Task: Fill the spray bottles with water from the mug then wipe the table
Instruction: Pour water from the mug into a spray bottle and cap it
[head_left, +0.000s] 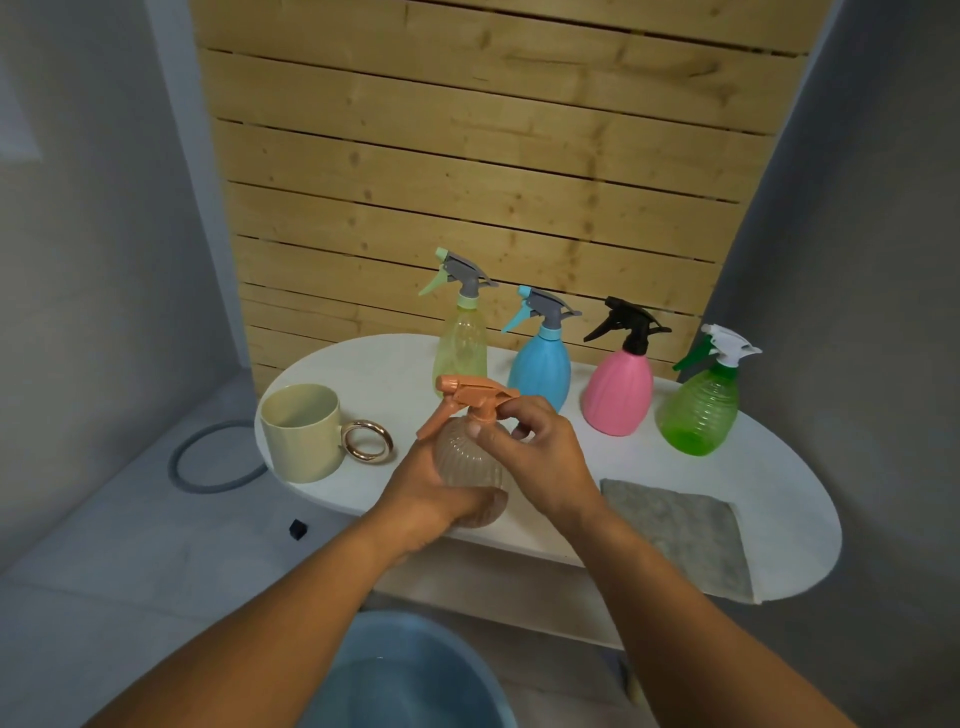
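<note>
A clear ribbed spray bottle (460, 457) with an orange trigger head (467, 397) stands near the front edge of the white oval table (769, 467). My left hand (436, 493) grips its round body from below and the left. My right hand (540, 452) pinches the orange collar at the neck. A cream mug (301, 431) with a gold ring handle sits at the left end. Behind stand a yellow bottle (462, 343), a blue bottle (540, 364), a pink bottle (618, 389) and a green bottle (698, 410). A grey cloth (685, 535) lies folded at the front right.
A blue bucket (410, 675) sits on the floor below me, in front of the table. A grey ring (218, 457) and a small black cube (297, 529) lie on the floor at left. A wooden slat wall (467, 156) backs the table.
</note>
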